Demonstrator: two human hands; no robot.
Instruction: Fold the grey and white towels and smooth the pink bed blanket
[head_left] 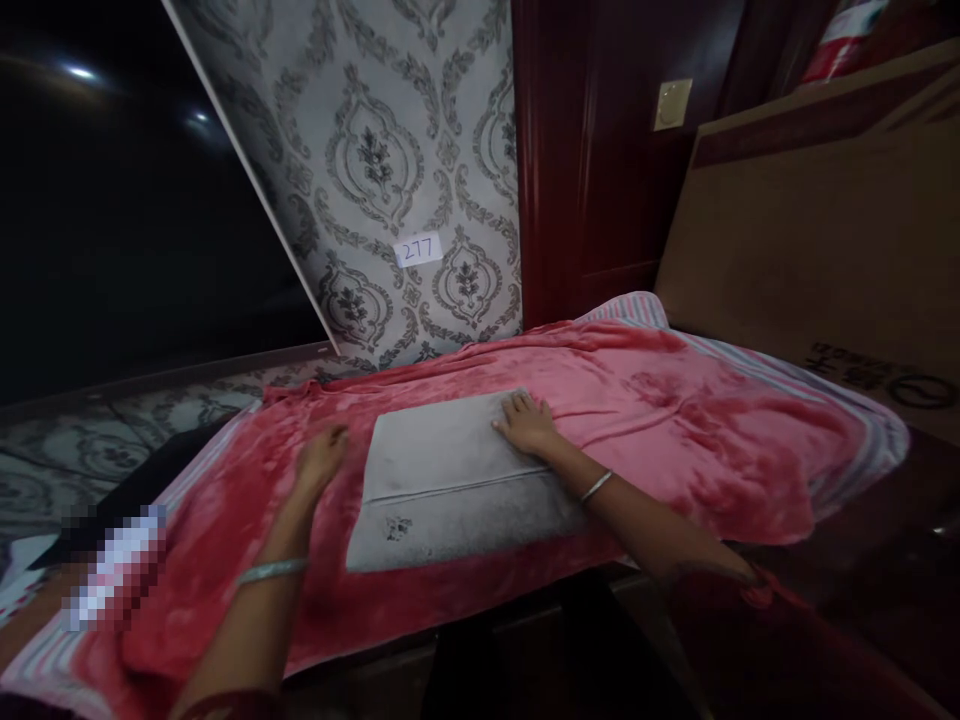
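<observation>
A folded grey cloth [442, 485] with a small dark flower motif lies flat on a pink-red plush blanket [675, 430]. My right hand [527, 422] rests palm down on the cloth's far right corner, fingers spread. My left hand [321, 458] lies on the blanket just left of the cloth's far left edge, fingers curled loosely downward, holding nothing that I can see. Both wrists wear thin bangles.
A striped sheet [862, 400] shows under the blanket at its right edge. A large brown cardboard sheet [810, 250] leans at the right. Patterned wallpaper with a white tag reading 277 [418, 249] and a dark red door [592, 160] stand behind. A blurred patch [112, 570] sits at the left.
</observation>
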